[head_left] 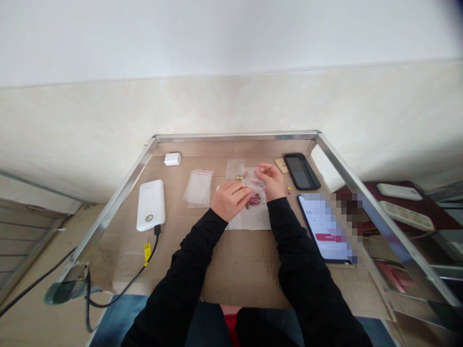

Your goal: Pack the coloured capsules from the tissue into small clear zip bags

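Between my two hands is a small clear zip bag, held above a white sheet. My left hand pinches the bag's near edge, where a red line runs. Fingers of my right hand are closed at the bag's far right side. Small pinkish-purple pieces lie heaped on the sheet just below; their kind is too small to tell. Behind the hands another clear zip bag lies flat, with a few yellow and pink pieces at its edge.
A stack of clear zip bags lies left of my hands. Further left are a white power bank with a black cable and a white charger. On the right lie a black phone and a lit phone. A metal frame borders the cardboard.
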Demonstrator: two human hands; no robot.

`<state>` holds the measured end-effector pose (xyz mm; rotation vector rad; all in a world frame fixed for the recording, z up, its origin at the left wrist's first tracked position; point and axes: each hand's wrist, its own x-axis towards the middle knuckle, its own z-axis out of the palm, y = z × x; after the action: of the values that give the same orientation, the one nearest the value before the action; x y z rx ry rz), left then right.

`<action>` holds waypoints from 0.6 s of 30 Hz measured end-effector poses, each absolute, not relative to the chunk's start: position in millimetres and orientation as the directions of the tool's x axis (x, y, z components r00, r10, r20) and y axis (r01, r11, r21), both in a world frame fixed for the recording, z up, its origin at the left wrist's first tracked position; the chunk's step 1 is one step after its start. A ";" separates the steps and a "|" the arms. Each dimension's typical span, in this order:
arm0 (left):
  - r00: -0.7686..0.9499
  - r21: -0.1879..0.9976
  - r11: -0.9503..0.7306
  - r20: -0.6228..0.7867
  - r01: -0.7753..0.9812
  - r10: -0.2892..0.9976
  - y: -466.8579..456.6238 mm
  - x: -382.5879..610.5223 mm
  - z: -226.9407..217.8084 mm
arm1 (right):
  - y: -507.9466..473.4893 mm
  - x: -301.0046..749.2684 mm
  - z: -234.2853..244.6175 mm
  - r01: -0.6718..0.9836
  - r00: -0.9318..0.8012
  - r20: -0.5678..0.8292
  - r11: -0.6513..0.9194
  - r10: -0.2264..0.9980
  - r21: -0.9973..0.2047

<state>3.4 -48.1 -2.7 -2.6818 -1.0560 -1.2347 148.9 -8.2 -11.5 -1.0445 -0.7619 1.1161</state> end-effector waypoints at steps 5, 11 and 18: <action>0.467 0.227 -0.767 0.679 0.600 0.566 -44.9 0.9 -4.5 | -7.6 148.3 -12.2 -0.355 0.260 -0.032 0.065 0.965 -0.933; 0.423 0.287 -0.729 0.660 0.622 0.621 -45.6 1.6 -3.2 | -11.1 146.7 -5.0 -0.380 0.226 -0.094 0.000 0.970 -0.925; -0.040 0.784 -0.448 0.512 0.431 0.858 -38.3 -2.8 -3.7 | -18.0 141.0 4.8 -0.314 0.130 0.037 0.077 0.991 -0.946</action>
<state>-2.8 -38.3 -3.7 -2.4005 -1.7580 -1.9276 141.0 -18.0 4.8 -0.9841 -0.9098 1.2144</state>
